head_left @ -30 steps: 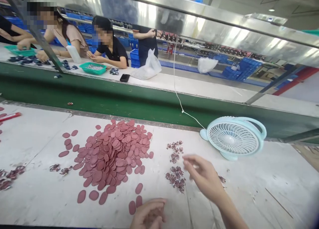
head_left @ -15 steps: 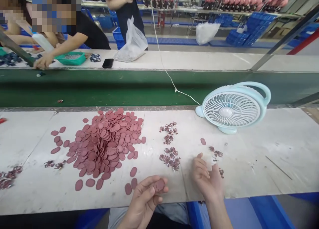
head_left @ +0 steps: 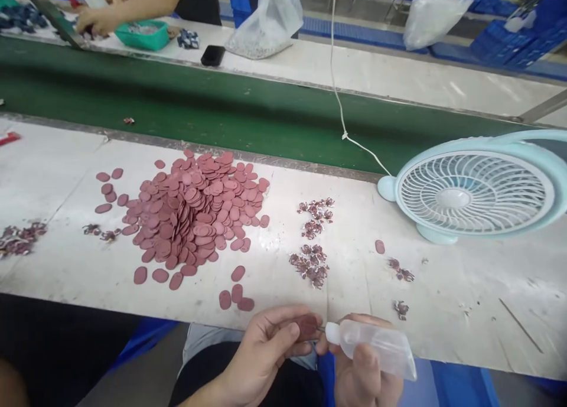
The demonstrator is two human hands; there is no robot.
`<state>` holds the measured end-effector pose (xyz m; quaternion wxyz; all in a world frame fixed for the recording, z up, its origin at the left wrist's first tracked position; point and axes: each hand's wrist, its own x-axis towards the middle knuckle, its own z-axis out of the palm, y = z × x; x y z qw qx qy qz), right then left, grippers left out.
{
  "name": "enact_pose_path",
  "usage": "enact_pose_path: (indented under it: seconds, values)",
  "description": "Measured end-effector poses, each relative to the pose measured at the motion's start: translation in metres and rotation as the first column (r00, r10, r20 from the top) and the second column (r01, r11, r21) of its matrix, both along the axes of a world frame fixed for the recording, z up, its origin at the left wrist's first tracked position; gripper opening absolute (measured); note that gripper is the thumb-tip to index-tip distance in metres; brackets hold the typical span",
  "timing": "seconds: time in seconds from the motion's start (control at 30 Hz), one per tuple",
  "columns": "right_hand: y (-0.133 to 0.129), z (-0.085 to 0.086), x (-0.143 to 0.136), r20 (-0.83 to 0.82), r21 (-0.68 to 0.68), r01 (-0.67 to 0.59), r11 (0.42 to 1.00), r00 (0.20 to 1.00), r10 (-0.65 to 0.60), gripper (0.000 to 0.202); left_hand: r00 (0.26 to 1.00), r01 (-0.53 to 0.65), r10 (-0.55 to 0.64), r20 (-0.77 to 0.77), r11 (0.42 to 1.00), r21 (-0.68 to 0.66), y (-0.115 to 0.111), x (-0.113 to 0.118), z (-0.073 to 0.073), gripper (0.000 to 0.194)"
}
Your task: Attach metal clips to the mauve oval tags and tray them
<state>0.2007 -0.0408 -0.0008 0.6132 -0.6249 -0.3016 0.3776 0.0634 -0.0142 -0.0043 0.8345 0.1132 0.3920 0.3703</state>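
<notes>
Between the fingers and thumb of my left hand (head_left: 270, 348) is a dark red oval disc (head_left: 306, 326), held near the front edge of the table. My right hand (head_left: 365, 371) grips a translucent squeeze bottle (head_left: 376, 343) lying sideways, its thin tip pointing left at the disc. Whether the tip touches the disc I cannot make out. Several loose oval discs (head_left: 237, 292) lie just beyond my left hand. A large heap of the same discs (head_left: 195, 212) is farther left. Small dark red pieces with shiny parts (head_left: 312, 265) lie in clusters beyond my hands.
A light blue fan (head_left: 473, 188) stands at the right, its white cord (head_left: 343, 117) running up across the green channel (head_left: 248, 111). A thin rod (head_left: 520, 324) lies at right. Across the channel, a person's hands (head_left: 100, 20) work beside a green tray (head_left: 144, 35).
My right hand now has the squeeze bottle and has come left to the disc in my left hand. One more disc lies in the loose group. The camera view has tilted down.
</notes>
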Motion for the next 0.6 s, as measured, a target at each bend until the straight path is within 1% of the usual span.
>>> enact_pose_path:
  seconds: [0.07,0.13,0.2,0.33,0.43,0.47,0.5,0.53,0.6]
  values:
    - [0.000,-0.002,0.000,0.087,-0.020,0.001,1.000,0.996,0.000,0.016,1.000,-0.004,0.004,-0.016,1.000,0.012,-0.001,0.000,0.001,0.032]
    - [0.000,-0.003,0.001,0.128,-0.026,0.020,0.999,0.992,-0.017,0.015,1.000,-0.002,0.002,-0.028,1.000,0.016,-0.001,0.001,0.001,0.034]
    - [-0.003,-0.006,0.004,0.135,-0.025,0.005,1.000,0.991,-0.002,0.015,0.999,0.002,-0.001,-0.032,1.000,0.025,-0.001,0.000,0.000,0.034]
    - [-0.010,-0.010,0.012,0.142,-0.010,-0.088,0.996,0.986,0.088,0.016,0.999,0.012,-0.010,-0.043,0.999,0.051,0.000,-0.001,-0.002,0.033]
    - [-0.010,-0.006,0.011,0.109,-0.079,-0.132,0.988,0.984,0.140,0.022,0.999,0.021,-0.019,-0.046,0.999,0.049,0.000,-0.003,-0.002,0.033]
    - [-0.008,-0.003,0.008,0.105,-0.089,-0.118,0.989,0.986,0.128,0.024,0.999,0.018,-0.016,-0.042,0.999,0.043,0.000,-0.003,-0.002,0.033]
    - [-0.006,0.000,0.004,0.113,-0.073,-0.074,0.995,0.990,0.082,0.025,0.999,0.014,-0.013,-0.034,0.999,0.034,0.001,-0.003,-0.001,0.033]
    - [-0.003,0.002,0.000,0.133,-0.031,-0.004,1.000,0.991,0.008,0.025,1.000,0.011,-0.011,-0.025,1.000,0.025,0.001,-0.003,0.000,0.033]
    - [0.002,0.005,-0.007,0.185,0.085,0.121,0.989,0.973,-0.135,0.024,1.000,0.011,-0.011,-0.007,1.000,0.012,0.001,-0.004,0.002,0.031]
